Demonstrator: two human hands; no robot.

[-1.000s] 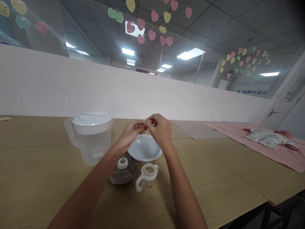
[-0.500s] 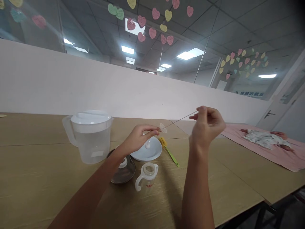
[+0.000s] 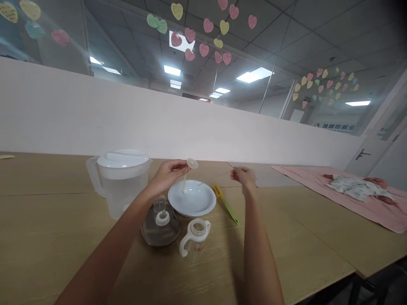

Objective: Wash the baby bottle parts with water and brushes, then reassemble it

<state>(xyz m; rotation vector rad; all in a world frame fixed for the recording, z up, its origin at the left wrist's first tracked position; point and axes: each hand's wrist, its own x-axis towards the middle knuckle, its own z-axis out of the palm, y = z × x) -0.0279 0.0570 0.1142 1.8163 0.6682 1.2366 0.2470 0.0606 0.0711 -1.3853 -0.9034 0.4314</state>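
Observation:
Pinched between the fingertips of my left hand [image 3: 171, 174] is a bottle straw, its clear round disc [image 3: 192, 163] at the top and its thin tube [image 3: 185, 182] hanging to a white ball end over the white bowl [image 3: 192, 206]. My right hand [image 3: 244, 176] is closed, slightly blurred, on a thin straw brush [image 3: 216, 176] whose faint wire points left over the bowl, apart from the straw. Nearer me stands a clear two-handled baby bottle [image 3: 196, 237], uncapped. Beside it, a dark see-through dish [image 3: 159, 235] carries a white ring [image 3: 163, 218] and a clear dome cap [image 3: 159, 204].
A lidded water pitcher [image 3: 127, 180] stands left of the bowl. A yellow-headed bottle brush [image 3: 227, 207] with a green handle lies to the right. Further right, a doll [image 3: 349, 187] lies on a pink cloth [image 3: 305, 178]. A white wall [image 3: 127, 118] borders the table's back.
The wire has come out of the straw. My right hand has moved left and down with the brush; my left hand has shifted left, and the straw now hangs down.

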